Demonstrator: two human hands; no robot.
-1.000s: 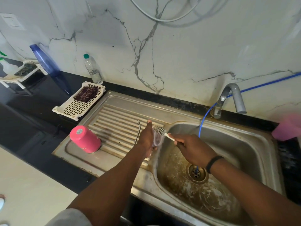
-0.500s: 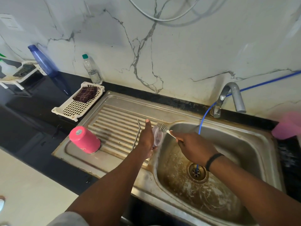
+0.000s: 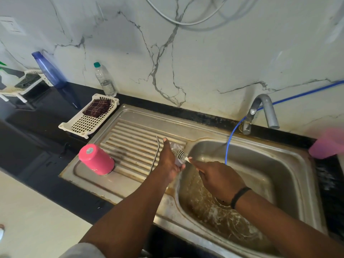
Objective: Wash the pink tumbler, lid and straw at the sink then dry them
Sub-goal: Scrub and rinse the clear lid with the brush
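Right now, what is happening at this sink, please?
A person is scrubbing the lid over the sink. The left hand holds the lid, and the right hand works a brush against it. The tumbler stands upside down on the drainboard, and the straw lies beside it, neither in hand.

Stained steel sink (image 3: 301,164) (glossy tumbler (image 3: 96,159))
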